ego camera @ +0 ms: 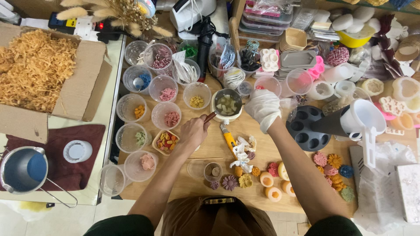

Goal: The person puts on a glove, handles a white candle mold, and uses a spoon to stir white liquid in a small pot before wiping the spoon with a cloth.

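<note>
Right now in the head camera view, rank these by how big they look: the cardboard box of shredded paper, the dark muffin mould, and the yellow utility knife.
1. Cardboard box, clearly the largest.
2. Dark muffin mould.
3. Yellow utility knife, the smallest.
All lie at about table height, so the order seems reliable.

Both arms extended; left hand (192,132) fisted, right hand (263,108) gloved, curled.
</note>
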